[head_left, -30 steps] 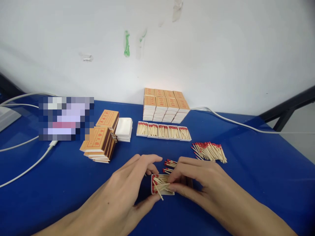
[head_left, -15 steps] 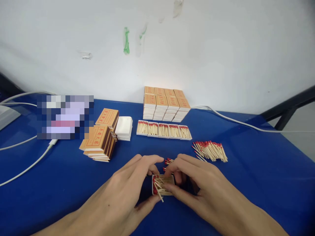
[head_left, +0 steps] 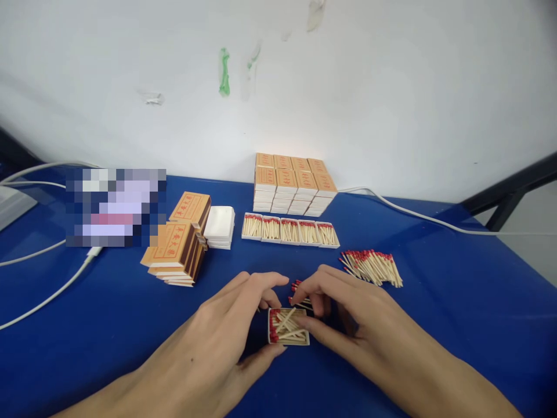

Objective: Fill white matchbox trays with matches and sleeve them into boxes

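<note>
A small white matchbox tray (head_left: 289, 343) sits on the blue table in front of me, partly filled with matches (head_left: 287, 326), their red heads mostly to the left. Some matches lie crosswise on top. My left hand (head_left: 235, 325) grips the tray's left end, thumb at the near edge and fingers at the far side. Over the tray's right end is my right hand (head_left: 348, 313), its thumb tip at the matches and its index finger raised apart from the thumb; no match shows between them. Loose matches (head_left: 300, 297) lie just behind the tray, partly hidden by my right hand.
Filled matchbox trays (head_left: 289, 231) stand in a row before a block of stacked matchboxes (head_left: 287, 181). At left are matchbox sleeves (head_left: 176, 247) and white trays (head_left: 219, 223). A match pile (head_left: 373, 267) lies right. A white cable (head_left: 418, 220) runs along the wall.
The match that stuck out over the tray's near edge now lies within the tray. The right thumb and index finger have spread apart and lifted slightly. My left hand has hardly moved.
</note>
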